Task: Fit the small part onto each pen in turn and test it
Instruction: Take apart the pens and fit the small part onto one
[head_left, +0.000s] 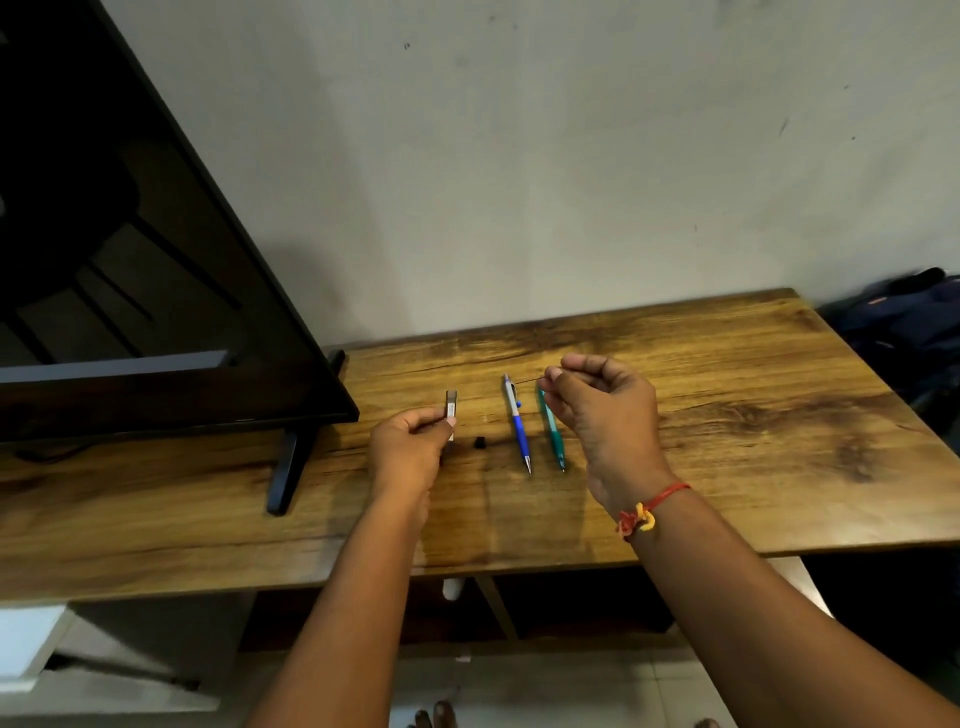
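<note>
Two pens lie side by side on the wooden table (727, 415), tips toward me: a blue one (519, 426) and a teal one (552, 436). My left hand (410, 447) grips a small clear, narrow case (451, 410) upright, left of the pens. A tiny black cap (479, 442) sits on the table between that case and the blue pen. My right hand (602, 405) hovers over the teal pen's far end, with its thumb and forefinger pinching a very thin dark rod (530, 381) that points left.
A large dark screen (130, 260) on black feet (288, 467) stands on the table's left part. A grey wall rises behind. A dark bag (904, 322) lies off the right edge. The table's front edge runs near my forearms.
</note>
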